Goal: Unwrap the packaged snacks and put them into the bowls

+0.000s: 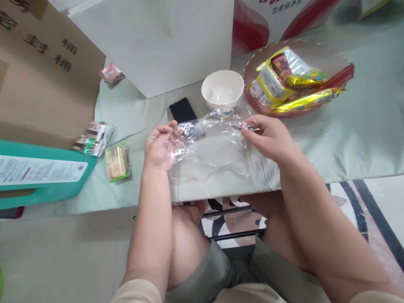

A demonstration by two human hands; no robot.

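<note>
A clear plastic bag [217, 155] is stretched between my two hands above the front of the cloth-covered table. My left hand [161, 145] has its fingers curled at the bag's left side, holding the film. At the upper right, my right hand [268, 136] pinches the bag's edge between thumb and fingers. Just behind the bag stands a white paper bowl [222, 89] with a blue pattern low on its side. To the bowl's left lies a dark-screened phone [182, 110], its near part behind the film.
A clear, gold-rimmed fruit bowl [331, 54] with several wrapped snacks stands at right. Packaged snacks [94, 138] and a yellow packet [117, 162] lie left. A white box [158, 42], a cardboard box [47, 84] and a teal container [47, 193] border the space.
</note>
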